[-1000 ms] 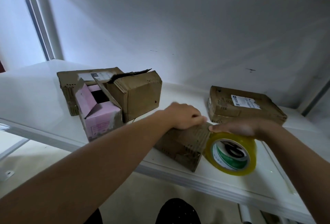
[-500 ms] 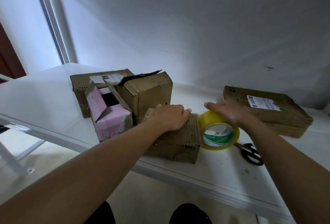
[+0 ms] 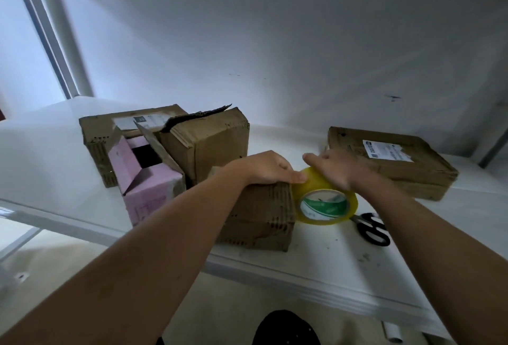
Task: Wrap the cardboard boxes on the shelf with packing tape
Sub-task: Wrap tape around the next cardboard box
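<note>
Left hand [image 3: 270, 167] pressing flat on small cardboard box [image 3: 258, 215] at shelf [image 3: 343, 267] front edge; right hand [image 3: 334, 170] gripping tape roll [image 3: 324, 203] beside it. Best pulled taut, pressed down firmly.

Lying near the white shelf [image 3: 343, 270] edge: worn brown cardboard box [image 3: 258, 215], yellowish packing tape roll [image 3: 324, 203] standing on edge, touching its right side; other cardboard boxes sitting behind.

scissors [image 3: 371, 227] blades hidden behind tape roll [image 3: 324, 201]; label [image 3: 387, 151] print on flat box [image 3: 395, 164] unreadable.
</note>
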### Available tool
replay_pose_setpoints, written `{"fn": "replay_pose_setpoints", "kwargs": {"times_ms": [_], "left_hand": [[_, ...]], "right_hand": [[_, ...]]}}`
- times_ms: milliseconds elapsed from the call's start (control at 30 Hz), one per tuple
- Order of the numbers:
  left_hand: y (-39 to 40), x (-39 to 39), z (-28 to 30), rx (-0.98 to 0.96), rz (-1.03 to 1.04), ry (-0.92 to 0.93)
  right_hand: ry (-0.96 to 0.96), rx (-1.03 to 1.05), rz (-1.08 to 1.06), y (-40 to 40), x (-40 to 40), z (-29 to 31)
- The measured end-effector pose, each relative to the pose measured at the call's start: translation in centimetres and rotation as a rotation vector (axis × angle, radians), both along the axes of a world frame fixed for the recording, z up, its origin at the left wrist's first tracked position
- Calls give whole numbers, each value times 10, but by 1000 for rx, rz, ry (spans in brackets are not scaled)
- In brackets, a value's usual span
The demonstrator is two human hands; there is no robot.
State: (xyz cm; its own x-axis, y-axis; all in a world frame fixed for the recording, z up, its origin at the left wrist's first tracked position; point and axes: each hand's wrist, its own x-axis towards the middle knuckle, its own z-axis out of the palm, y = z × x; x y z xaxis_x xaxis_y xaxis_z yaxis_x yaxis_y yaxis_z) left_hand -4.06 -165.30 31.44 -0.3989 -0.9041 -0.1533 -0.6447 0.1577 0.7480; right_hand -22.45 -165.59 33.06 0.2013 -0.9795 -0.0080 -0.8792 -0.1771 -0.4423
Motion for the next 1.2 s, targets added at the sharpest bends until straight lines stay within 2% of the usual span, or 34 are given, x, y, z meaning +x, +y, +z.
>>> {"fn": "replay_pose_setpoints", "kwargs": {"times_ms": [100, 167, 333, 433, 467, 533, 600, 633, 867, 933, 1067, 1200], "left_hand": [[1, -1, -3, -41, 23, -4], [2, -2, -6, -49, 44, -1], [2, -3, -6, -28, 74, 11], [3, -3, -5, -30, 73, 10], [2, -2, -4, -28, 74, 12], [1, -2, -4, -15, 74, 17], [0, -1, -5, -13, 74, 20], [0, -1, -6, -22, 74, 19], [-1, -2, -10, -40, 102, 46], [-1, -2, -10, -29, 114, 47], [1, -2, -9, -18, 126, 58], [3, -2, -8, -18, 125, 67]], "right_hand": [[141, 88, 34, -7, 4, 10], [158, 134, 51, -6, 2, 8], [56, 78, 53, 0, -6, 3], [-84, 180, -56, 7, -31, 4], [-38, 213, -99, 9, -43, 3], [183, 336, -165, 16, -66, -1], [402, 448, -137, 27, -78, -10], [480, 439, -103, 30, -81, -15], [623, 218, -63, 35, -82, -31], [488, 298, -86, 34, -84, -25], [-90, 551, -164, 35, -98, 5], [-332, 567, -31, 39, -106, 30]]}}
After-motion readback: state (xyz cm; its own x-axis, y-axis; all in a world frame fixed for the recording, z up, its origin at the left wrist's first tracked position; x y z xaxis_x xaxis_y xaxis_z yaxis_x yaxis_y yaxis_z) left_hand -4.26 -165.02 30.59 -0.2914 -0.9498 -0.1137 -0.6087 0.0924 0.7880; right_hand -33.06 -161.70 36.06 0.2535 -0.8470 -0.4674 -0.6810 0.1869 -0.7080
